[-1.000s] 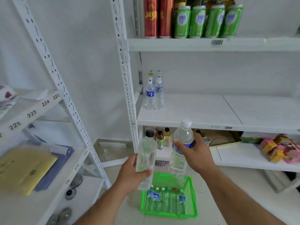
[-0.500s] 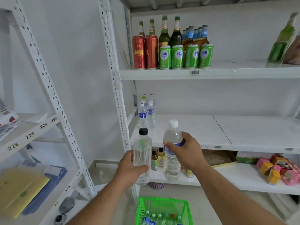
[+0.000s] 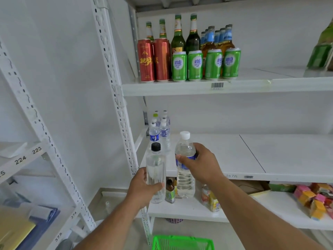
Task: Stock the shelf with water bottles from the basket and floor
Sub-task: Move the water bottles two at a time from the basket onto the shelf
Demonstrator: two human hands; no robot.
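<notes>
My left hand [image 3: 144, 188] grips a clear bottle with a black cap [image 3: 156, 170] around its lower body, upright. My right hand [image 3: 200, 165] grips a larger water bottle with a white cap and blue label [image 3: 185, 179] around its middle, also upright. Both bottles hang in front of the white middle shelf [image 3: 252, 156], near its front left edge. Several small water bottles [image 3: 160, 130] stand at the back left corner of that shelf. The green basket [image 3: 182, 243] shows only its rim at the bottom of the view; its contents are hidden.
The upper shelf [image 3: 234, 85] carries red and green cans [image 3: 187, 64] and beer bottles. The lower shelf [image 3: 189, 208] holds small drink bottles and coloured packets [image 3: 317, 201] at right. A white upright post [image 3: 117, 98] stands left of the bottles. A second rack [image 3: 23, 157] is at left.
Both hands have lifted their bottles from over the basket up to the level of the middle shelf. My view has tilted up, so the basket has dropped almost out of sight.
</notes>
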